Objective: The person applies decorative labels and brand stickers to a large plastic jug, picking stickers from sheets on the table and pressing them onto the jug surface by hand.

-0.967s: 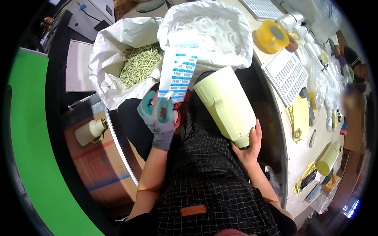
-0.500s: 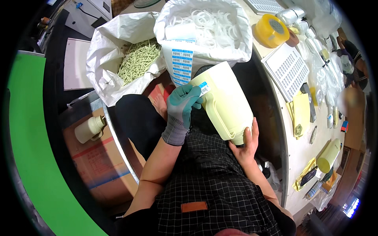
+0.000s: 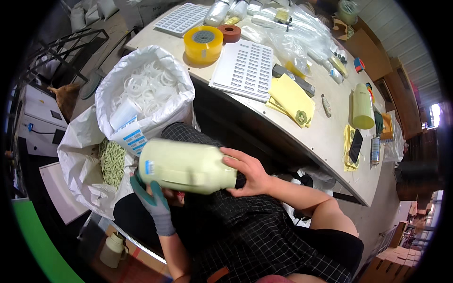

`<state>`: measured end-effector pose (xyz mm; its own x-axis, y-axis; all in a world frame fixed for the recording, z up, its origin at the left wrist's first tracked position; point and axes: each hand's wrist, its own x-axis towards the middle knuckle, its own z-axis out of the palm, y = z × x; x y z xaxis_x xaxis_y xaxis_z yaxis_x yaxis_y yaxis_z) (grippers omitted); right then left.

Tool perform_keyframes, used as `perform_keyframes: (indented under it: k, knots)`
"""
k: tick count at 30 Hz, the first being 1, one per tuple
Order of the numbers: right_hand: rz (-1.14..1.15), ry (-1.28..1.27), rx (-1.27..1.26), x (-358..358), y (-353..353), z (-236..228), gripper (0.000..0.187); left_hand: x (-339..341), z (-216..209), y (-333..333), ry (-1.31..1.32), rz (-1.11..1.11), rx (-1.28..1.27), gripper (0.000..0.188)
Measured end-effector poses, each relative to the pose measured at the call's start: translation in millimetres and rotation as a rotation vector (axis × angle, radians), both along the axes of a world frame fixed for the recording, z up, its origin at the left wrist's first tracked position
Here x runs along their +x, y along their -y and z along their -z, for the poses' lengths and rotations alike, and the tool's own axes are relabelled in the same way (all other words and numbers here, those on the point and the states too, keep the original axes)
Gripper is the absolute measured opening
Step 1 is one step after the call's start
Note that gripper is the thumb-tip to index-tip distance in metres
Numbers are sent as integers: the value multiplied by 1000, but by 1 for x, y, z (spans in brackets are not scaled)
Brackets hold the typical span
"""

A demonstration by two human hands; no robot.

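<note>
A pale yellow vacuum jug (image 3: 184, 162) lies almost level above my lap, its wide base to the left and a moulded handle along its near side. Near the base, a small blue and white label sits on its wall. My bare right hand (image 3: 250, 174) is closed round the narrow neck end. Just below the base is my left hand (image 3: 153, 203) in a grey and green glove, thumb and fingers spread apart. Whether its fingertips touch the jug I cannot tell. A sheet of blue labels (image 3: 134, 134) hangs over the rim of the white sack (image 3: 184, 89) behind the jug.
White rings fill that sack; a second sack (image 3: 78, 151) holds small green pieces. The worktable (image 3: 325, 146) carries yellow tape (image 3: 203, 45), label sheets (image 3: 243, 68), yellow cards (image 3: 292, 101), another jug (image 3: 362, 106) and a phone (image 3: 356, 145). Another jug (image 3: 113, 250) stands at lower left.
My view has swung right, toward the table. The jug has turned from steep to nearly level. The label, earlier pinched in my left hand, is now on the jug, and that hand's fingers have spread.
</note>
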<state>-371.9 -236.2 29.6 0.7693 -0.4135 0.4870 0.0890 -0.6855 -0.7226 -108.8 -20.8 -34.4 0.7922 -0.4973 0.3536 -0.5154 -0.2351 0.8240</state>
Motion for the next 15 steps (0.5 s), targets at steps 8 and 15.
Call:
perform_keyframes:
  k: [8, 15]
  knots:
    - [-123, -157, 7, 138, -14, -60, 40, -42, -75, -71, -559, 199, 924, 32]
    - [-91, -53, 245, 177, -40, -1, 42, -95, -77, -7, 299, 96, 382, 71]
